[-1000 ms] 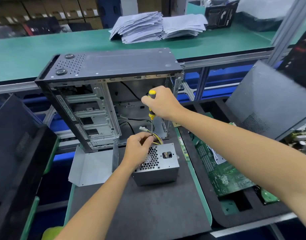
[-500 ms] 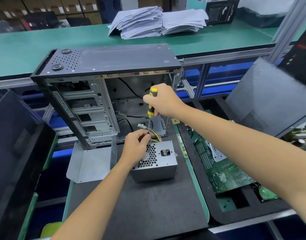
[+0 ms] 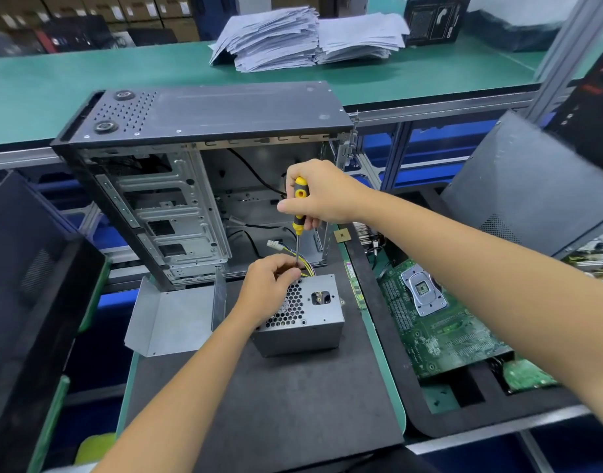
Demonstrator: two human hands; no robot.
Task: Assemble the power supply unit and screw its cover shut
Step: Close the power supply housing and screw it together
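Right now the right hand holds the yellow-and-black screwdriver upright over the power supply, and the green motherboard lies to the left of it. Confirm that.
Not quite. The head view shows the green motherboard to the right of the power supply, not left. The right hand does hold the screwdriver upright over it.

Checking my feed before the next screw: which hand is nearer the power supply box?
Left. The left hand rests on the power supply box at its far edge; the right hand is above it, gripping the screwdriver.
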